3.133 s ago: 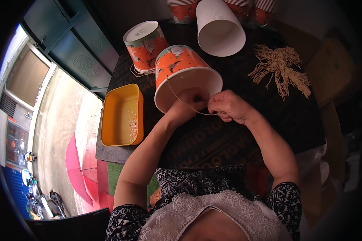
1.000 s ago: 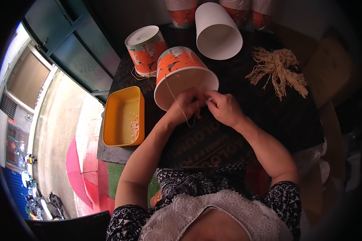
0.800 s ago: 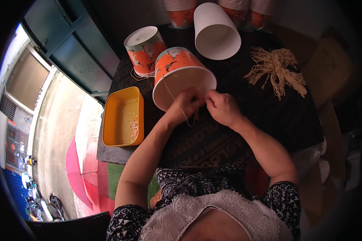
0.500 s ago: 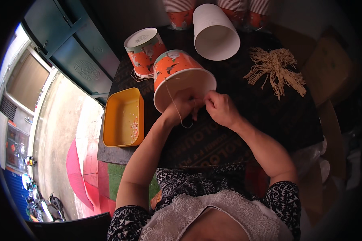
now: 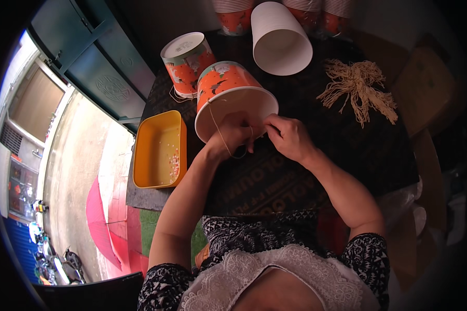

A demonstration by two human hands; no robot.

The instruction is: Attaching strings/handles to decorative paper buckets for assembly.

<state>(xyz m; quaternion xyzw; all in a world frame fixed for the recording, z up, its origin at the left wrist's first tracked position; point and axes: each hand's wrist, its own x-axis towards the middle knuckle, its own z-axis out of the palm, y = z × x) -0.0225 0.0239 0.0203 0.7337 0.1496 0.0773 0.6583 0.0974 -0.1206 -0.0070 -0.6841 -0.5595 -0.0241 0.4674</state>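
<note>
An orange patterned paper bucket (image 5: 228, 83) lies tilted on the table, its white mouth facing me. A thin beige string (image 5: 218, 126) hangs from the left side of its rim and loops down past my left hand. My left hand (image 5: 234, 133) is in the bucket's mouth near the lower right rim, fingers curled, with the string crossing by its fingertips. At the right edge of the rim, my right hand (image 5: 291, 139) is closed in a pinch; what sits between the fingertips is too small to make out.
Behind on the left stands an upturned orange bucket (image 5: 188, 65) with string at its base. A yellow tray (image 5: 144, 150) with small pale bits sits at left. At the back are a white bucket (image 5: 280, 46) on its side and stacked orange buckets (image 5: 234, 20). A string bundle (image 5: 360, 90) lies right.
The bucket has turned slightly and its mouth has shifted a little left. My right hand has shifted slightly, its fingers still at the rim. The string loop hangs closer to my left hand.
</note>
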